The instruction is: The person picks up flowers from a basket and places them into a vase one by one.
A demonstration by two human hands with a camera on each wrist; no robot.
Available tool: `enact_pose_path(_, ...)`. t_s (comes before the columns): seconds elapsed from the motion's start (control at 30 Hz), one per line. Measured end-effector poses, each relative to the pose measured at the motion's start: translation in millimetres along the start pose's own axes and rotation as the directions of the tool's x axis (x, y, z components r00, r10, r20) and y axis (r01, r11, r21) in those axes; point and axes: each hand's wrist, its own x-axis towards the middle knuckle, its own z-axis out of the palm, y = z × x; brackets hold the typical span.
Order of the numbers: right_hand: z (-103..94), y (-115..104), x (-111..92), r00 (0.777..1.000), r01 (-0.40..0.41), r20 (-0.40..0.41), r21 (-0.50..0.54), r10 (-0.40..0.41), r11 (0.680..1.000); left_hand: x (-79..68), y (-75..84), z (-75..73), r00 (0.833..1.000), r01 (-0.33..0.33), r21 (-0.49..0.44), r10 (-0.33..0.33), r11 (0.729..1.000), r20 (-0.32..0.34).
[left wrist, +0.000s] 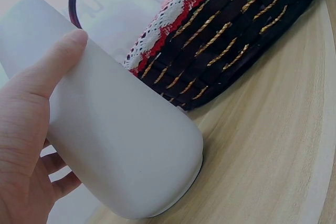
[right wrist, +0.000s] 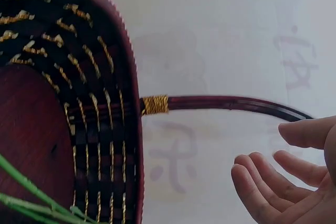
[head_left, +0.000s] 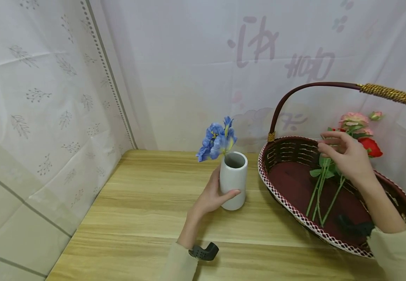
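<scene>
A white cylindrical vase point(head_left: 233, 183) stands upright on the table, and my left hand point(head_left: 212, 195) grips its side with the thumb across the front. Blue flowers point(head_left: 217, 140) lean out over the vase's left rim. In the left wrist view the vase point(left wrist: 121, 124) fills the middle, with the thumb laid along it. My right hand point(head_left: 348, 156) is over the dark woven basket point(head_left: 294, 150), fingers loosely bent and holding nothing. Beneath and behind it lie pink flowers point(head_left: 354, 120) and red flowers point(head_left: 371, 147), their green stems point(head_left: 318, 199) resting on the basket floor.
The basket's arched handle point(head_left: 315, 84) rises high behind the right hand. White lace trim point(head_left: 287, 199) edges its rim. A wooden table point(head_left: 136, 210) carries everything, backed by a pale printed curtain point(head_left: 188, 78). Another patterned cloth point(head_left: 48, 97) hangs at left.
</scene>
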Motion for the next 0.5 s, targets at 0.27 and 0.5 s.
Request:
enact_pose_path(0.27, -9.7, 16, 4, 0.994, -0.092, -0.053, 0.086, 0.097, 0.992, 3.0, -1.4, 0.6, 1.000, -0.027, -0.019, 0.028, 0.999, 0.004)
enact_pose_path(0.5, -16.2, 28, 9, 0.985, -0.140, -0.083, 0.123, 0.150, 0.982, 2.8, 23.3, -3.5, 0.999, -0.054, -0.051, 0.054, 0.997, 0.004)
